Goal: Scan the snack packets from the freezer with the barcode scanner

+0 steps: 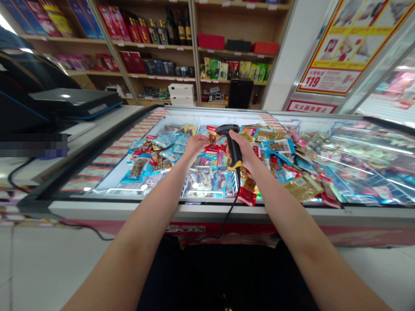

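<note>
My right hand grips a black handheld barcode scanner with a yellow band, its head tilted up and toward my left hand. A black coiled cable runs down from the scanner's base over the freezer's front edge. My left hand pinches a small red and gold snack packet in front of the scanner's head. Below both hands lies a heap of several flat snack packets in blue, red and gold inside a lit chest freezer.
A counter with a black laptop-like device stands to the left of the freezer. Wooden shelves of boxed goods and bottles fill the back wall. A sliding glass lid covers the freezer's right side, and a poster hangs beyond it.
</note>
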`<action>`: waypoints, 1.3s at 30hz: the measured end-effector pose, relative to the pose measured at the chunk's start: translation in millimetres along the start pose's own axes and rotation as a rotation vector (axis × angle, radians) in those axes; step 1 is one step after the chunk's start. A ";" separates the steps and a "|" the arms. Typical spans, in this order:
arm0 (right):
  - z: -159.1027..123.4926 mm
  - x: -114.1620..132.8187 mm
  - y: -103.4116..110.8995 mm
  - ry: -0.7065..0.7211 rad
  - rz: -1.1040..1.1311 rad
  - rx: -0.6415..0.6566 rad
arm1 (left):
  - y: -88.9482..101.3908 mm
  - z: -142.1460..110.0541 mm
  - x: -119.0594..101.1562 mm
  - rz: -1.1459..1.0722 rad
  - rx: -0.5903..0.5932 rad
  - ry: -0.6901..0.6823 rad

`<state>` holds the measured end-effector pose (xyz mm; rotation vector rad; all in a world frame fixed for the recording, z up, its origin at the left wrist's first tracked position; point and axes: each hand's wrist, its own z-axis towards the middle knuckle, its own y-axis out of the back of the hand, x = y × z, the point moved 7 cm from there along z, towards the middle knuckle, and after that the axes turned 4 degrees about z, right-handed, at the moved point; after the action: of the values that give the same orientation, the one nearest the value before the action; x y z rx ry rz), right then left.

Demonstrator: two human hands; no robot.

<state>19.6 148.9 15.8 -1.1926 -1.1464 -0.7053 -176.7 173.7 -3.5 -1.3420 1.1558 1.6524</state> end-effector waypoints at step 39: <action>-2.6 7.3 2.1 0.026 0.049 -0.021 | 27.8 16.3 -0.1 0.023 -0.148 -0.021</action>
<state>24.5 148.0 22.1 -1.2218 -1.0873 -0.6948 -207.7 179.2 3.3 -1.4036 1.0576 1.7935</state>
